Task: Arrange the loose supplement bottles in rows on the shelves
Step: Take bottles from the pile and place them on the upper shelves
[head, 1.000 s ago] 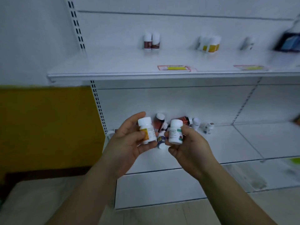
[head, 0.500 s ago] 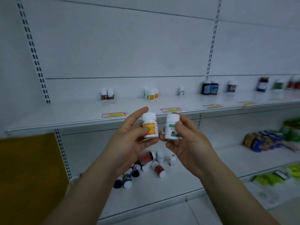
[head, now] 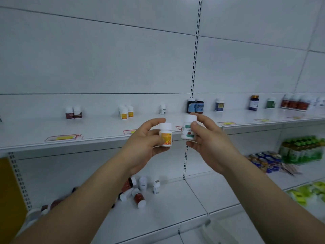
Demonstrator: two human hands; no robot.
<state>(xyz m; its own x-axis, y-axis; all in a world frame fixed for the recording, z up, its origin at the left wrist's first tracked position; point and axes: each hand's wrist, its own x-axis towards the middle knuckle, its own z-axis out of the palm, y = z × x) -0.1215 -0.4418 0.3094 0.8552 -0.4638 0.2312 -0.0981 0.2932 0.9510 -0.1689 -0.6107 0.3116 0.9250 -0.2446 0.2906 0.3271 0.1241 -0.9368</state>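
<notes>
My left hand (head: 144, 147) grips a small white bottle with an orange label (head: 165, 134). My right hand (head: 209, 140) holds a white bottle with a green and red label (head: 188, 127) a little higher. Both bottles are upright in front of the upper shelf (head: 105, 127). On that shelf stand small groups: two brown-label bottles (head: 73, 112), several orange-label bottles (head: 126, 111), one white bottle (head: 163, 109), dark blue-label bottles (head: 195, 106). A loose pile of bottles (head: 139, 191) lies on the lower shelf (head: 175, 205), partly hidden by my left forearm.
More bottles (head: 293, 103) line the upper shelf to the right. Blue cans (head: 263, 161) and green bottles (head: 302, 148) fill the lower right shelf. Price tags (head: 63, 137) sit along the upper shelf's front. A slotted upright (head: 193, 76) divides the back panel. A yellow panel (head: 7, 191) is at left.
Both hands rose with their bottles from the lower shelf's pile to the upper shelf's height. The view turned up and right, and the right hand lifted its bottle slightly above the left one.
</notes>
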